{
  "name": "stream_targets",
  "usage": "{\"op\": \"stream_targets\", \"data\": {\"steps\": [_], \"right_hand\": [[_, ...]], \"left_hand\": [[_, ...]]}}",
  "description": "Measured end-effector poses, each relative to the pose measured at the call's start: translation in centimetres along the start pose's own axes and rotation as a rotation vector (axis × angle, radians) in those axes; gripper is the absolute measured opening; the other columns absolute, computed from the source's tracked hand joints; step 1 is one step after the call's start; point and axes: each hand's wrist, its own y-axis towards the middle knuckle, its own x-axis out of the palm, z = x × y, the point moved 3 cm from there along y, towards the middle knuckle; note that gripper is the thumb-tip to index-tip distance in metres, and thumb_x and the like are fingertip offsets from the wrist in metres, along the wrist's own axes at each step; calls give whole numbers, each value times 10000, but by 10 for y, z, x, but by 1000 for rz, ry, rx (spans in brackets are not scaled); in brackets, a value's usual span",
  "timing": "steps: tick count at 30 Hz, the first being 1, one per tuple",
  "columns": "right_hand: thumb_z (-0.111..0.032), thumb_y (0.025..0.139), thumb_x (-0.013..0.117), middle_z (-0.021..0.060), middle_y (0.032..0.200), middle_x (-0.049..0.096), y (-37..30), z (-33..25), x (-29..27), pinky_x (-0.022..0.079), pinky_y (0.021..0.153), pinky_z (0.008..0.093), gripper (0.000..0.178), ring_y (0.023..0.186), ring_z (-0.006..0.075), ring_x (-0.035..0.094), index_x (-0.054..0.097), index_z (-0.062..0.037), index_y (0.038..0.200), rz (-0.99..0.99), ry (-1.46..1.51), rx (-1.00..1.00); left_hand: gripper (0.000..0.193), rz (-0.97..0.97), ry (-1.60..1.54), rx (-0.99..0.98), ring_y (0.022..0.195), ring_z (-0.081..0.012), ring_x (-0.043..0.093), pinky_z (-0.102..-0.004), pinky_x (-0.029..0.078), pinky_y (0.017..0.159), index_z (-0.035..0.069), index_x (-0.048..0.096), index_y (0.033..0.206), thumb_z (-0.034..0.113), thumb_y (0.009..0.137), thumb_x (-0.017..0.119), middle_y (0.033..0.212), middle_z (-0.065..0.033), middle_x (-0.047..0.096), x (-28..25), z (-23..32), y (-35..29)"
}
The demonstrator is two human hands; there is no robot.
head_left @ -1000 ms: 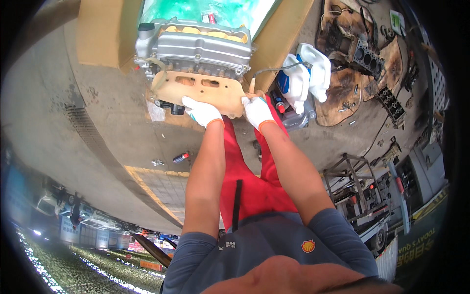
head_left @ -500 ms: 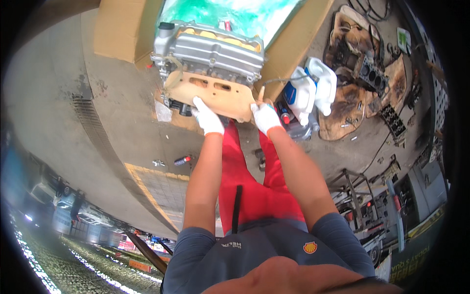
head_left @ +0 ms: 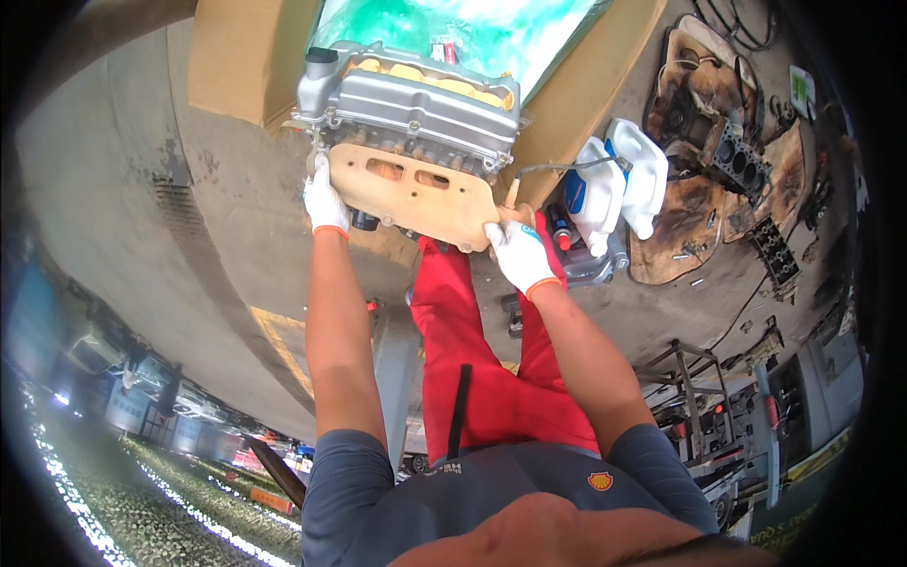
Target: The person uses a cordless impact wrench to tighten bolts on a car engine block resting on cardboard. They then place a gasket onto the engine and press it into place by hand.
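a person in white gloves is holding a flat tan plate (head_left: 402,210) at the near side of the grey engine (head_left: 411,109), partly covering it. the left grip (head_left: 326,198) is clasping the plate's left end, its far fingers hiding from view. the right grip (head_left: 522,255) is closing on the plate's lower right corner, thumb resting on the face. the plate is thus spanning the gap between both grips. two white jugs (head_left: 595,203) are resting right of the engine; an open cardboard box (head_left: 231,66) is sitting beyond it.
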Motion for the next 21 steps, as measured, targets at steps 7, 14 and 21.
{"op": "stream_targets", "data": {"steps": [7, 14, 21], "right_hand": [[-458, 1067, 504, 212, 791, 718, 7, 8, 9, 558, 816, 525, 493, 852, 422, 715, 698, -31, 915, 49, 60, -18], [-445, 1062, 552, 161, 747, 712, -3, 3, -4, 543, 756, 453, 481, 796, 353, 723, 718, -33, 879, 30, 99, -73], [-474, 1059, 548, 169, 735, 702, -11, 0, -2, 529, 748, 478, 524, 801, 358, 718, 690, -24, 831, 19, 140, -49]], "left_hand": [[421, 19, 29, 14, 1048, -239, 698, -417, 587, 918, 14, 630, 1336, 314, 1045, 670, 1208, -108, 709, -10, -12, 19], [516, 132, 197, 38, 1032, -233, 695, -396, 573, 884, -13, 633, 1325, 425, 1052, 634, 1230, -123, 709, -2, -9, 19], [601, 72, 285, 65, 1020, -255, 699, -418, 589, 884, -11, 609, 1367, 505, 1062, 567, 1236, -138, 702, 6, 0, 6]]}}
